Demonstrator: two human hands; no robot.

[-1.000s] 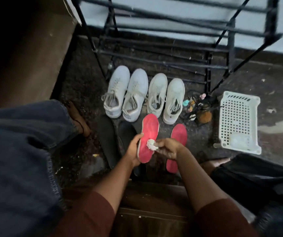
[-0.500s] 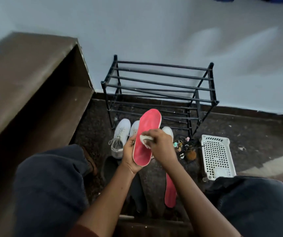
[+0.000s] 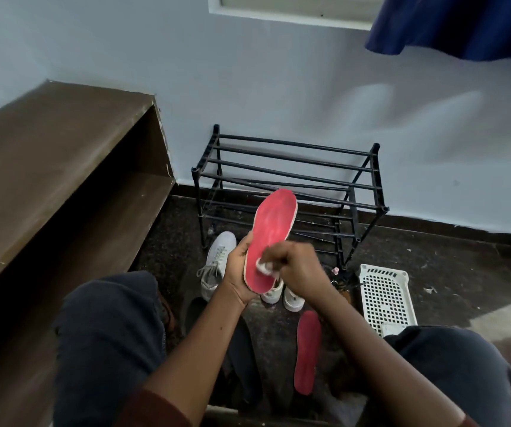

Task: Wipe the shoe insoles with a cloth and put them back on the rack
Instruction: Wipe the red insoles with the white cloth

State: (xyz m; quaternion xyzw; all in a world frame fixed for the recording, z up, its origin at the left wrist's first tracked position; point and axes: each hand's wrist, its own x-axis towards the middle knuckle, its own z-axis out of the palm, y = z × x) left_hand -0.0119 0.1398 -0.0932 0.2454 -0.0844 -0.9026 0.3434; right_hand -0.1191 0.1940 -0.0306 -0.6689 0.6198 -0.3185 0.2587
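Insole [image 3: 271, 238]: held toe-up before rack [image 3: 291, 180], above floor | left grip [image 3: 235, 272] curled round heel end | right grip [image 3: 294, 263] pinching cloth [image 3: 263, 268] against it | likely light, flexible; support at heel.

Red insole [image 3: 271, 234] held upright, white cloth [image 3: 263, 267] against it, second red insole [image 3: 307, 351] on floor

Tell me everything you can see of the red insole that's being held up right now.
The held insole is red on top with a thin pale edge, foam-like. It tilts toe end up, in front of the black rack. The left hand grips its heel end from beneath; the right hand presses a small white cloth on its lower half.
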